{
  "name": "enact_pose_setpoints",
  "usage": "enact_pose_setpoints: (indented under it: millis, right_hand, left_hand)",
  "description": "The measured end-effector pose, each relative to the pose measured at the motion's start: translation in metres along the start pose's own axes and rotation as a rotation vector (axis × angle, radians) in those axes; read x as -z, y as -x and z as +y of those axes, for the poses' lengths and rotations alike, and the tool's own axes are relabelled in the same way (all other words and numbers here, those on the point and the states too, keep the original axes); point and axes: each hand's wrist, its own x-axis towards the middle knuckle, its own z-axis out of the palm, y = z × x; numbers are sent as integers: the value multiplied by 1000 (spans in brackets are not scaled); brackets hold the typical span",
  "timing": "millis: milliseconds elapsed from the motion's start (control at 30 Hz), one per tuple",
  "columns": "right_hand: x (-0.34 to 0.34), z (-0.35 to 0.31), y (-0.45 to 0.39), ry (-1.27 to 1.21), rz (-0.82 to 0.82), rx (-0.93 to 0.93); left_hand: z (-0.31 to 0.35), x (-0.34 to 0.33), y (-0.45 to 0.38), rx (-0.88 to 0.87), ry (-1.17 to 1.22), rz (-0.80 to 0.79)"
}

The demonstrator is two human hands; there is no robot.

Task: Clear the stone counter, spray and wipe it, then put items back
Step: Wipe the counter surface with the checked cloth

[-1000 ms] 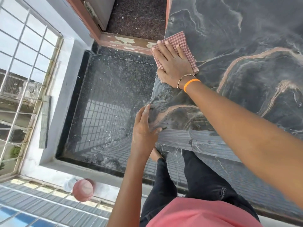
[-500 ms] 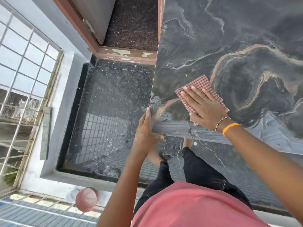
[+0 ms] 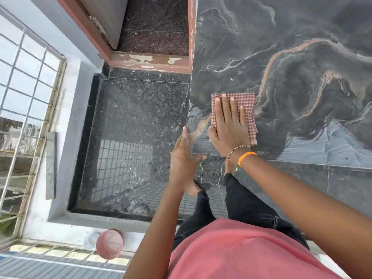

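Note:
The dark veined stone counter [image 3: 281, 57] fills the upper right. A folded red-and-white checked cloth [image 3: 246, 106] lies flat on it near the front left corner. My right hand [image 3: 228, 125] presses flat on the cloth, fingers spread and pointing away from me. My left hand [image 3: 184, 156] grips the counter's front left corner, thumb on top and palm against the left edge. The counter surface in view carries nothing else.
Left of the counter is a lower speckled black floor [image 3: 130, 127] with a painted door threshold [image 3: 151, 61] beyond it. A window grille [image 3: 26, 97] runs along the left. A pink cup [image 3: 109, 243] stands on the sill at bottom left. My legs stand below the counter's front edge.
My right hand has dragged the cloth from the far left edge toward me, then left to the front left corner. My left hand has stayed on the corner.

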Motion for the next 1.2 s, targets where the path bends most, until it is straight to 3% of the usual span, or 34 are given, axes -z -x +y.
enact_pose_setpoints:
  millis: [100,233,333,533,667,900,1067,1200]
  right_hand:
    - [4,-16,-33,8,2,81]
    - [5,-37,-44,29,-18,180]
    - [0,-49,-22,78,-33,322]
    - [-10,-35,35,173,-40,595]
    - [-12,0,45,208,-34,662]
    - [-6,81,62,170,0,377]
    - [-2,112,78,28,11,-57]
    - [-9,76,83,-98,75,-403]
  left_hand:
    - [-6,-1,5,33,89,13]
    - [-19,7,11,171,456,-87]
    - [-28,8,18,246,624,-64]
    - [-41,6,25,372,768,-25]
    - [-40,8,24,338,793,-18]
    - [-35,9,16,304,832,17]
    - [-37,8,11,348,853,32]
    - [-37,9,4,356,799,55]
